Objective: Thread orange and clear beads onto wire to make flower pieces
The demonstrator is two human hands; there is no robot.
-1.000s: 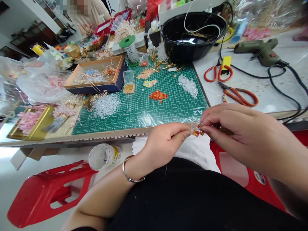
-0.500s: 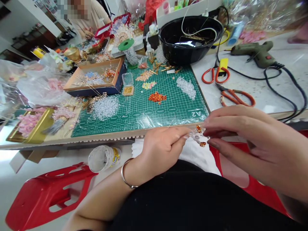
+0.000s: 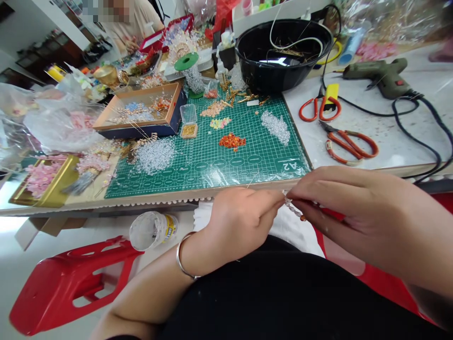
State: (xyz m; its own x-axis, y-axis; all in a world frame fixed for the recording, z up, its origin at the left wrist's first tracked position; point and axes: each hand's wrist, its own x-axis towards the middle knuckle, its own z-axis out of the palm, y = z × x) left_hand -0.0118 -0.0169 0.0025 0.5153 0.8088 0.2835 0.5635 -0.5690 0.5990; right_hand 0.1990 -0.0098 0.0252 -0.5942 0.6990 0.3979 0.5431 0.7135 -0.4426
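Note:
My left hand (image 3: 244, 215) and my right hand (image 3: 354, 208) meet just below the table's front edge, over my lap. Both pinch a small beaded piece (image 3: 293, 208) of clear and orange beads on thin wire. Fingertips of both hands are pressed together around it, and most of the piece is hidden between them. A silver bangle (image 3: 181, 259) circles my left wrist. On the green cutting mat (image 3: 212, 160) lie piles of clear beads (image 3: 155, 155), orange beads (image 3: 231, 140) and more clear beads (image 3: 276, 126).
A black bowl (image 3: 283, 71), two orange scissors (image 3: 348, 144), a glue gun (image 3: 384, 75) with its cord, a shallow box (image 3: 141, 111) of beaded parts and a gold tray (image 3: 46, 182) crowd the table. A red stool (image 3: 67, 283) and a jar (image 3: 152, 229) sit below. Another person works at the far end.
My right hand's fingers closed down on the beaded piece, hiding the orange beads that showed half a second ago. Both hands stay at the table's edge.

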